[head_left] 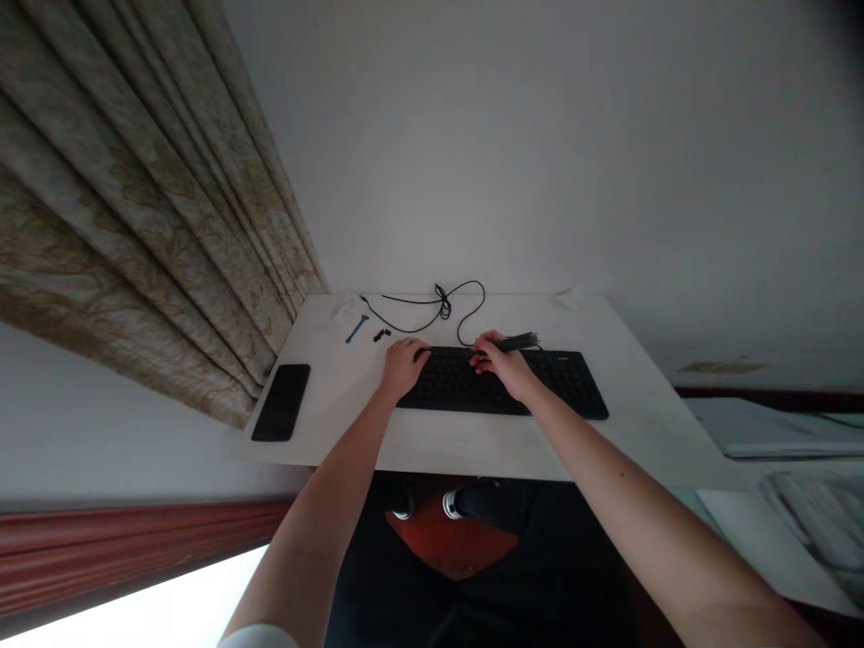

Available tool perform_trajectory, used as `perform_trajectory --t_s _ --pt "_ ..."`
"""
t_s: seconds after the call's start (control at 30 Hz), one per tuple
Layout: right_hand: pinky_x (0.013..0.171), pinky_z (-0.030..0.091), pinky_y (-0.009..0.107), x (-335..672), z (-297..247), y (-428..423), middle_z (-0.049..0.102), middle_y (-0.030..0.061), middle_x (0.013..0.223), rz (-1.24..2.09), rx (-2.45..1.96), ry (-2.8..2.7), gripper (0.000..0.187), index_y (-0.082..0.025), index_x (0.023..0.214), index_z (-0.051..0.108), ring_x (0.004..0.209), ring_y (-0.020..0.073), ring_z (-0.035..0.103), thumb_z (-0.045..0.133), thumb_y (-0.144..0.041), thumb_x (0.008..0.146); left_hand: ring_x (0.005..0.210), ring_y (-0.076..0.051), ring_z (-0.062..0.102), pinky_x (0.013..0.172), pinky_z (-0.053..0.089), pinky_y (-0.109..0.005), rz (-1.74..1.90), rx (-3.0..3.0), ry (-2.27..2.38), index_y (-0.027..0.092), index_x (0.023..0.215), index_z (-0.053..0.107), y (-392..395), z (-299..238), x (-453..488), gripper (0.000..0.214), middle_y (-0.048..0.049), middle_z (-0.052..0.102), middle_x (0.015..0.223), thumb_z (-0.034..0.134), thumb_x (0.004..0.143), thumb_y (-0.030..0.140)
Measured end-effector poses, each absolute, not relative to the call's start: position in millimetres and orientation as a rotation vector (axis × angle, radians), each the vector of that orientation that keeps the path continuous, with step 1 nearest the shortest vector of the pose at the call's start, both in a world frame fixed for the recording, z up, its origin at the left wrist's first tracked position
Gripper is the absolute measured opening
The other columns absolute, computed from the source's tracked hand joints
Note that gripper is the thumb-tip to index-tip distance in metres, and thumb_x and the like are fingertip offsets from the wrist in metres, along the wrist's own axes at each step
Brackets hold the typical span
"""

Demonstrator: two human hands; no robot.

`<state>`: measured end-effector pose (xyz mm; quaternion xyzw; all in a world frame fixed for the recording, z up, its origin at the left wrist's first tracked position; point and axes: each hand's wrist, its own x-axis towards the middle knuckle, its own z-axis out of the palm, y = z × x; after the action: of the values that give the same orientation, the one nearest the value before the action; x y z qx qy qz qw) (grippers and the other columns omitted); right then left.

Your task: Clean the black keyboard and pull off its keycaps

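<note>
The right hand (505, 367) grips a black plug (518, 342) over the keyboard's (499, 382) far edge. The relaxed, ungripping left hand (405, 369) rests on its left end. A black cable (438, 310) loops along the desk's (337, 423) far edge.

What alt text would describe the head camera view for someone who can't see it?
A person's left hand rests on the edge of a black keyboard while the right hand pinches a black cylindrical piece above it. They are at a white desk with a loose black cable and a black smartphone.
</note>
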<state>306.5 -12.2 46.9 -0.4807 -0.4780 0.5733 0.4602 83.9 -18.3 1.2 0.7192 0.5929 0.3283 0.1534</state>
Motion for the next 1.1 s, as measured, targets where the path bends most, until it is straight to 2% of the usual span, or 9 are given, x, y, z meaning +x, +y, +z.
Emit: perform_trajectory --t_s 0.2,0.43,0.6,0.73,0.9,1.1 --pt "0.059 0.056 0.027 322 35 -43 0.061 -0.0011 0.078 1.466 -1.11 -1.034 0.035 -0.022 0.082 0.056 0.068 0.0148 0.066 0.08 -0.046 0.07 0.1 -0.02 0.068 0.094 0.051 -0.035 1.111 1.752 1.799 0.019 0.11 0.069 -12 7 65 0.021 -0.0078 0.074 0.106 0.054 0.096 0.025" --pt "0.06 0.057 0.028 324 42 -48 0.062 -0.0011 0.079 1.486 -1.104 -1.033 0.036 -0.023 0.082 0.056 0.068 0.0151 0.066 0.079 -0.048 0.071 0.095 -0.022 0.068 0.091 0.05 -0.037 0.83 1.86 2.088 0.022 0.099 0.073 6 18 27 0.014 -0.0067 0.076 0.099 0.065 0.087 0.022" --pt "0.059 0.057 0.027 325 44 -46 0.062 -0.0012 0.078 1.51 -1.076 -1.021 0.036 -0.022 0.082 0.057 0.068 0.0146 0.066 0.08 -0.047 0.07 0.105 -0.028 0.065 0.099 0.044 -0.045 0.71 1.988 2.17 0.023 0.096 0.073 5 18 22 0.013 -0.0081 0.075 0.102 0.065 0.086 0.021" --pt "0.059 0.057 0.026 326 42 -43 0.063 -0.0017 0.076 1.529 -1.089 -1.006 0.036 -0.022 0.082 0.057 0.066 0.0136 0.065 0.081 -0.046 0.069 0.113 -0.03 0.061 0.102 0.043 -0.047 0.785 2.041 2.155 0.022 0.102 0.072 0 15 22 0.019 -0.0102 0.071 0.112 0.068 0.084 0.02" --pt "0.065 0.058 0.028 330 39 -38 0.062 -0.003 0.072 1.558 -1.078 -1.013 0.032 -0.022 0.082 0.058 0.065 0.0133 0.065 0.084 -0.034 0.066 0.111 -0.022 0.062 0.103 0.047 -0.038 1.01 2.027 1.937 0.018 0.109 0.069 -8 8 39 0.021 -0.01 0.068 0.113 0.056 0.092 0.022" --pt "0.065 0.06 0.028 327 41 -33 0.067 -0.0004 0.072 1.569 -1.131 -0.998 0.029 -0.02 0.08 0.063 0.063 0.0141 0.067 0.086 -0.028 0.064 0.118 -0.023 0.06 0.109 0.044 -0.04 0.901 1.99 1.728 0.019 0.116 0.069 -13 -3 70 0.028 -0.0096 0.069 0.119 0.054 0.096 0.031"
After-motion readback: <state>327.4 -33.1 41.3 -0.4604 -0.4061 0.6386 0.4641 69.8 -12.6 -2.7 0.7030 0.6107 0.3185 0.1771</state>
